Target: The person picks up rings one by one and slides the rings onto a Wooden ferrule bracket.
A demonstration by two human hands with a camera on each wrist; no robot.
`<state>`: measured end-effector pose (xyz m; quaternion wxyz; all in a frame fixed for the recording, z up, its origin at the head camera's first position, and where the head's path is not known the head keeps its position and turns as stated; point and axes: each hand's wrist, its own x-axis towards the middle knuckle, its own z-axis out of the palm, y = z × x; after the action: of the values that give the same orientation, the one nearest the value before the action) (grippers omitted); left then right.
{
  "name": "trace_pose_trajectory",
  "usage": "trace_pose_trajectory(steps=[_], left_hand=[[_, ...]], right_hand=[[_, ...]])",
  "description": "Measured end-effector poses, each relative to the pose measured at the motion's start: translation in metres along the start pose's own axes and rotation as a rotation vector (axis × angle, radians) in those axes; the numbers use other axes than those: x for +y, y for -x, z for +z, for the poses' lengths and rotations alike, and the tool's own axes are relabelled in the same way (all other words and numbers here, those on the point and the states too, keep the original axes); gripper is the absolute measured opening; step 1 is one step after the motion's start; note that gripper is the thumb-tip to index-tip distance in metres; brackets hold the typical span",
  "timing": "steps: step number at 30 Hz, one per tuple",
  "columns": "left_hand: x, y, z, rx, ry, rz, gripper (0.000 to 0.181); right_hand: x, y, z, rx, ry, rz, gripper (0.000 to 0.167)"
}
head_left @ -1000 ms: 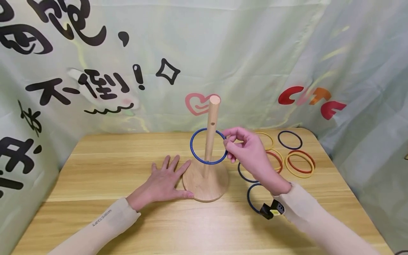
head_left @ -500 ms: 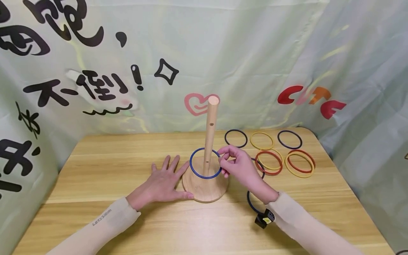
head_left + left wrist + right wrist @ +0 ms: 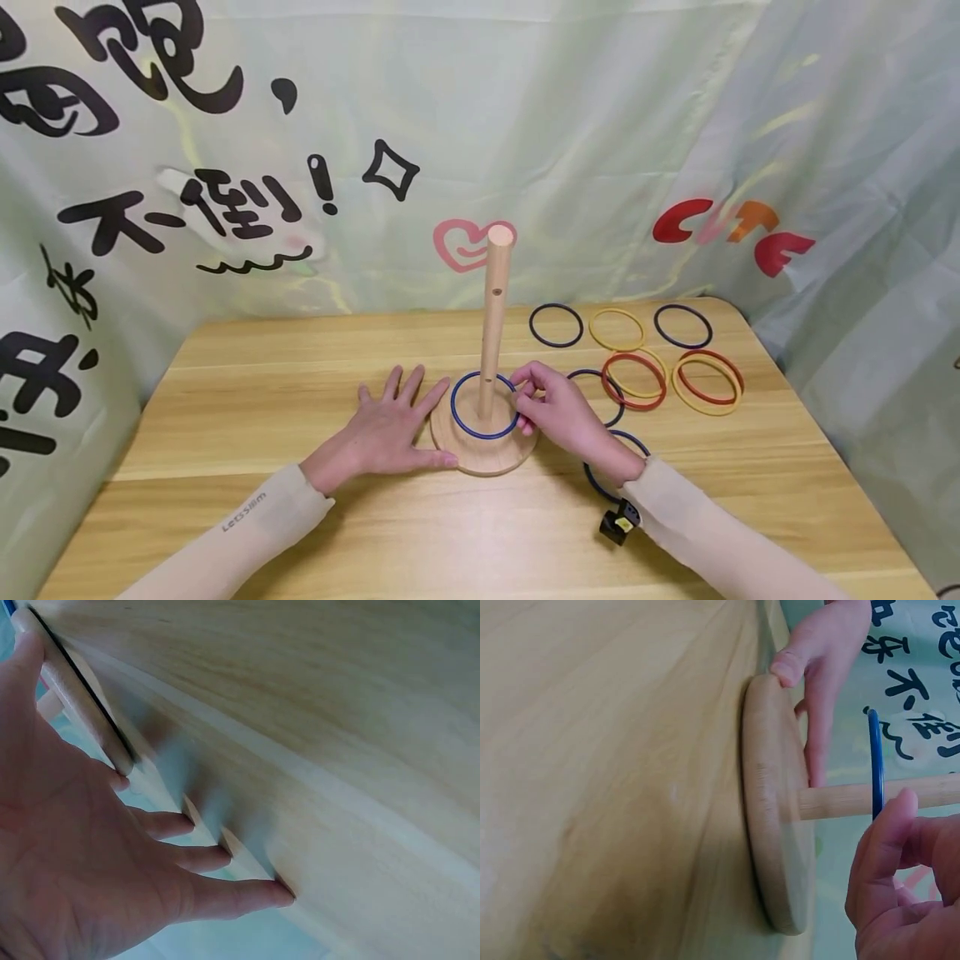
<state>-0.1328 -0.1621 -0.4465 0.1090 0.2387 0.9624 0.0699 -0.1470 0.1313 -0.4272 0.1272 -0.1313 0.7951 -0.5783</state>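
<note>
Head view: the right hand [image 3: 561,410] pinches the blue ring [image 3: 484,437], which sits between both hands, looped around the upright wooden post [image 3: 495,321]; left hand [image 3: 390,430] spread wide against the round base [image 3: 486,460]. Left wrist: thumb on the base's rim, fingers splayed. Right wrist: ring edge-on, level above the base, square to the post's long axis.

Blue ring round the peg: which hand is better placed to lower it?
Right, I'd judge: the right hand pinches the ring, held above the base; the left hand only touches the base's edge.
</note>
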Motion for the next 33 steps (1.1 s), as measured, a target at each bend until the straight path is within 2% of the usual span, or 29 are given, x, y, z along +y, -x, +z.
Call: trace_pose_trajectory(steps=[14,25,33], left_hand=[[0.000,0.001,-0.004,-0.032,-0.002,0.006,0.120],[-0.001,0.000,-0.002,-0.031,0.002,0.004,0.120],[-0.002,0.000,-0.002,-0.028,0.015,0.007,0.121]], right_hand=[[0.011,-0.003,0.004,-0.039,0.027,0.050,0.016],[0.015,-0.011,0.004,-0.050,0.143,0.057,0.015],[0.015,-0.009,0.002,-0.030,0.127,0.083,0.015]])
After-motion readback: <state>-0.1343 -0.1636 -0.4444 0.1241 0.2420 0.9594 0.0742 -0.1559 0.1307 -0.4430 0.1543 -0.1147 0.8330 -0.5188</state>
